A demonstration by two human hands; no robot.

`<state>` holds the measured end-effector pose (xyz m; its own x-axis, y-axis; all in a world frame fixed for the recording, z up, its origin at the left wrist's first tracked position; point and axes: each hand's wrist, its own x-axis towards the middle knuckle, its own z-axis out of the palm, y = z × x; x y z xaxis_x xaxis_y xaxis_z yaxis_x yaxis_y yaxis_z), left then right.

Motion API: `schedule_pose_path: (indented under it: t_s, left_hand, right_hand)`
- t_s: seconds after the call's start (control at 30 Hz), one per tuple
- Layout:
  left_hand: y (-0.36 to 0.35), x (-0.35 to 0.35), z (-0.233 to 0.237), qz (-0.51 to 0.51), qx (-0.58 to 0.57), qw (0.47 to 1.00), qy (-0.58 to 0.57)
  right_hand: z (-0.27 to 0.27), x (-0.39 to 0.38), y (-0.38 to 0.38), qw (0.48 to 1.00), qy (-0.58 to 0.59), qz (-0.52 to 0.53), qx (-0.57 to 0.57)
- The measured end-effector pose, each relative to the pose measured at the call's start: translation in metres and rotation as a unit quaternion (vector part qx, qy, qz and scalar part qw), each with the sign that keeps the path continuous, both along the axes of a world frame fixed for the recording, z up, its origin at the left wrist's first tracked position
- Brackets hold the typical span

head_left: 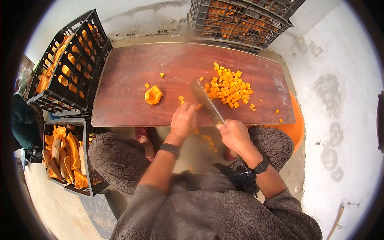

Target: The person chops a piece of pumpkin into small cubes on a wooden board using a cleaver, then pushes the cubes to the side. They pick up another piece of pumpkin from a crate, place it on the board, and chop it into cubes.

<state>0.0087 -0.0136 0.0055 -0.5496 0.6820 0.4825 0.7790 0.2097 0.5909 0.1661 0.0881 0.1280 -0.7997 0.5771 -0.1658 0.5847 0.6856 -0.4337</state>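
Observation:
My right hand (234,135) is wrapped round the handle of a knife (209,103), whose wide blade points up and left over the front half of the reddish wooden board (132,76). My left hand (184,120) is at the board's front edge, left of the blade, with fingers bent; a bit of orange shows by its fingertips, too small to make out. Right of the blade lies a heap of orange cubes (230,88). A larger orange chunk (153,95) sits on the board to the left, with small pieces near it.
Black crates of orange pieces stand at the upper left (78,64), lower left (89,160) and behind the board (236,24). An orange basin (297,130) shows under the board's right end. Scraps lie on the floor (208,140) between my legs. A white wall is at the right.

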Motion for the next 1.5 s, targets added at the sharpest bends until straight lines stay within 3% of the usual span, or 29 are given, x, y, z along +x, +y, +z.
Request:
schedule_pose_path:
  t_s: [0.43, 0.77, 0.97, 1.13, 1.23, 1.37, 1.5]
  left_hand:
    - [-0.002, -0.002, 0.004, -0.032, 0.014, 0.999, 0.001]
    - [0.002, -0.005, 0.001, -0.060, 0.030, 0.998, -0.008]
    - [0.000, -0.002, 0.007, -0.075, 0.082, 0.993, -0.033]
    - [-0.003, -0.003, -0.004, -0.055, 0.046, 0.997, -0.024]
    - [0.000, -0.005, -0.004, -0.051, 0.049, 0.997, -0.018]
    - [-0.001, -0.002, -0.001, -0.046, 0.049, 0.998, -0.005]
    - [0.001, -0.001, 0.003, -0.041, 0.052, 0.998, 0.006]
  right_hand:
    - [0.026, 0.003, 0.010, 0.995, -0.089, 0.036, -0.006]
    - [0.003, -0.023, 0.013, 0.992, -0.118, 0.045, -0.027]
    - [-0.023, -0.034, 0.006, 0.998, -0.031, 0.058, 0.022]
    - [-0.030, -0.030, 0.011, 0.999, 0.033, -0.014, -0.001]
    - [-0.022, -0.018, 0.017, 0.998, 0.041, 0.033, 0.024]
    - [-0.008, -0.009, 0.010, 0.999, 0.049, 0.002, -0.002]
    - [0.004, 0.000, 0.004, 1.000, -0.016, 0.005, 0.000]
